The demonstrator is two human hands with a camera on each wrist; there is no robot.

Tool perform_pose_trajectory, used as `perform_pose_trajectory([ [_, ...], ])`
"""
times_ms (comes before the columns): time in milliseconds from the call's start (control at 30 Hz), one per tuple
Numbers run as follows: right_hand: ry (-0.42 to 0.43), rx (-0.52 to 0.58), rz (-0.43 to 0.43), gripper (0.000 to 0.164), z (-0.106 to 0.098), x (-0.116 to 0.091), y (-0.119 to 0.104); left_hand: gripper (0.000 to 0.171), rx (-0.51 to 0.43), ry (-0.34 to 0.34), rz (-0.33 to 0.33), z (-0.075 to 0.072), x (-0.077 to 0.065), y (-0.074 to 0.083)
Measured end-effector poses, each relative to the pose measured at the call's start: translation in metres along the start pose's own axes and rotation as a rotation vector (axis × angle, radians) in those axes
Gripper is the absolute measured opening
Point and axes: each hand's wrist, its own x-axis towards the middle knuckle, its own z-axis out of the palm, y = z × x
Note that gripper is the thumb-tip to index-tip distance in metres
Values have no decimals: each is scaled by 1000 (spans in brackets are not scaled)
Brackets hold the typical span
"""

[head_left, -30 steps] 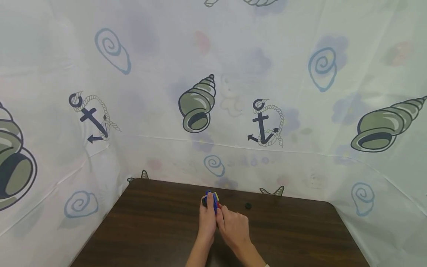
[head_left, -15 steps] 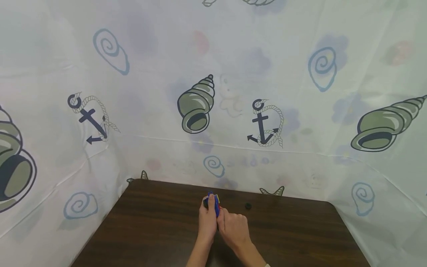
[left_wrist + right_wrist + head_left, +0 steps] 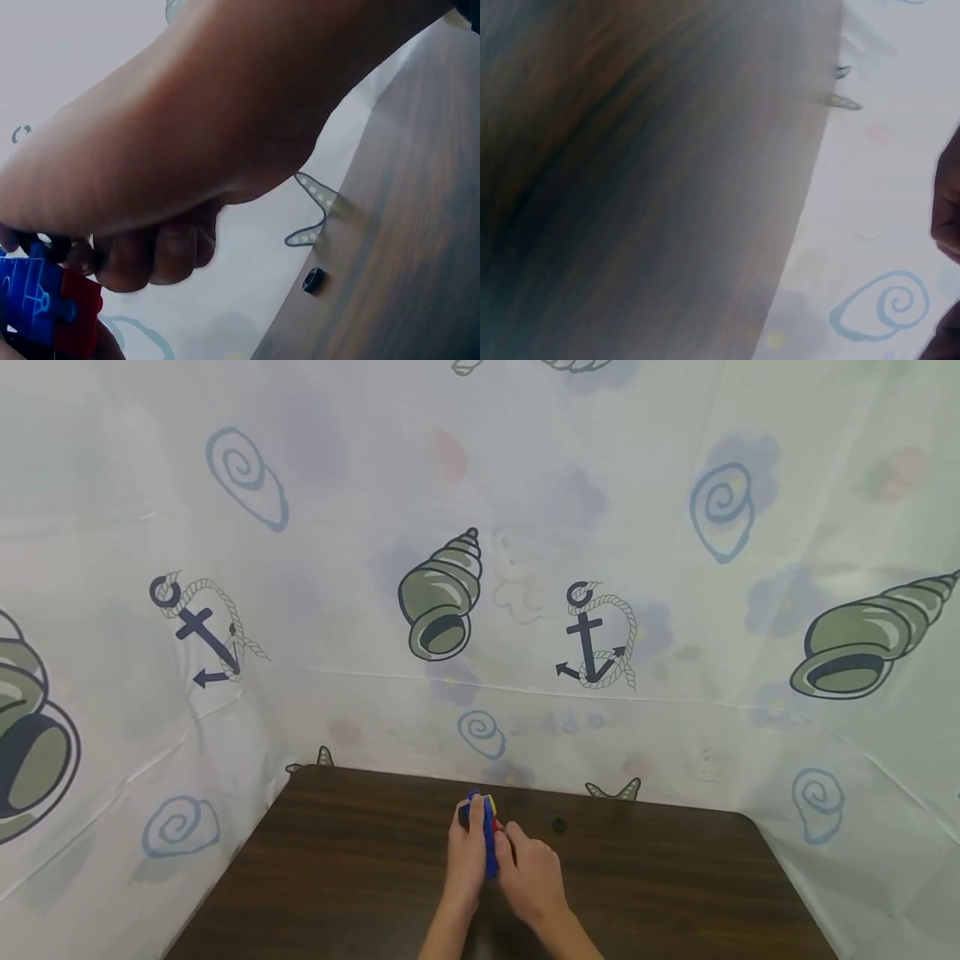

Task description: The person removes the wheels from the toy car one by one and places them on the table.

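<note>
A blue, red and yellow plastic toy vehicle point(image 3: 491, 853) is held above the table between both hands. My left hand point(image 3: 466, 858) grips its left side, with the thumb along the blue part and a black wheel point(image 3: 464, 816) beside it. On the other side, my right hand point(image 3: 532, 875) pinches the toy near its red part. In the left wrist view, the blue body point(image 3: 34, 296) and red end point(image 3: 77, 311) show small pegs; fingers hide the rest. At the right wrist view's edge, only part of a hand point(image 3: 949, 202) appears.
A small black toy wheel point(image 3: 559, 824) lies on the dark wooden table point(image 3: 337, 860), right of the hands and near the back edge. A white sheet point(image 3: 337, 568) printed with shells and anchors hangs behind and at both sides.
More of the blue body now shows, reaching lower between the hands. The right hand has shifted slightly right and its fingers sit differently. The left hand keeps its grip; the loose wheel stays put.
</note>
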Motion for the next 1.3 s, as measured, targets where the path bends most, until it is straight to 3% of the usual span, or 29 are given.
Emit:
perform_pose_trajectory([
  [167,-58,443,241,28,-8,4,4,63,-38,-15,-36,-1,2,3],
  [233,-50,589,284,30,-10,6,7,66,-42,-14,-47,-2,3,5],
  [300,-37,666,317,31,-12,6,9,69,-46,-10,-54,-3,4,6],
  [500,-25,667,386,29,-10,-1,20,63,-105,45,-44,-6,7,4],
  [633,-84,679,433,33,-10,-3,32,63,-135,68,-58,-7,6,3],
  [867,-190,638,418,29,-18,-1,61,63,-189,71,-47,-8,0,13],
  [1100,-160,553,412,27,-27,3,88,52,-418,136,-51,-15,-10,30],
  [1300,-149,560,503,34,-35,8,105,40,-397,144,-53,-19,-10,34],
])
